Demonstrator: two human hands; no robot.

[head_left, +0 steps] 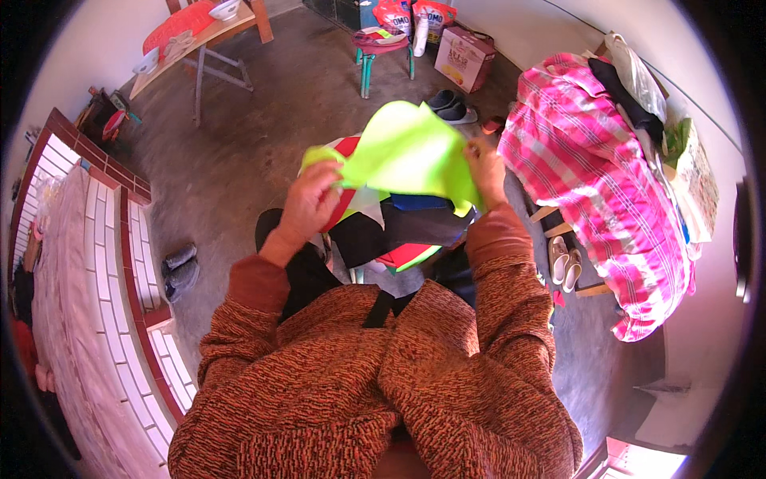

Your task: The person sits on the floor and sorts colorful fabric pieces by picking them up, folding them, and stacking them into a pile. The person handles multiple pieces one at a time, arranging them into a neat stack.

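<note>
Between my hands a bright yellow-green piece of fabric [411,156] is spread out, slightly blurred by motion. My left hand [313,195] pinches its left edge, fingers pressed together. At the opposite edge my right hand [487,169] grips the cloth, its fingers partly hidden. Just below lies a pile of cloth pieces in black [415,223], red, white and blue, on a support that I cannot make out. Part of the pile is covered by the yellow-green fabric.
A small green-legged stool [381,45] bearing folded cloth stands ahead, beside a cardboard box [464,57]. To the right, a pink plaid cloth [594,176] drapes over furniture, with pale shoes [565,263] beneath. Grey slippers [181,271] lie left, near a white-tiled brick structure [112,295].
</note>
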